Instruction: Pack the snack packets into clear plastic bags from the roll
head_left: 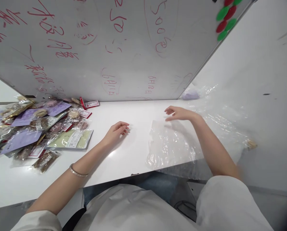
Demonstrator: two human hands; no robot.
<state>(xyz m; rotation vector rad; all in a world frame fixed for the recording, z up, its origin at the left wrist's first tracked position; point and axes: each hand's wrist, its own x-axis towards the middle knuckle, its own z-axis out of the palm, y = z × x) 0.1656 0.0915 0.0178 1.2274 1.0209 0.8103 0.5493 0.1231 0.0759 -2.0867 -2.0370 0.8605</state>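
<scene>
White shirt point(134, 208) closest, left hand point(118, 130) relaxed, fingers loosely curled, packaged snacks point(39, 124) to its left, right hand point(180, 113) with fingers parted beside clear plastic bags point(169, 144), whiteboard point(131, 69) behind.

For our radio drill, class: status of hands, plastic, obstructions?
Left hand empty; right hand empty, near clear plastic. Plastic crumpled, overhanging table edge. Packet pile left, not between hands.
</scene>
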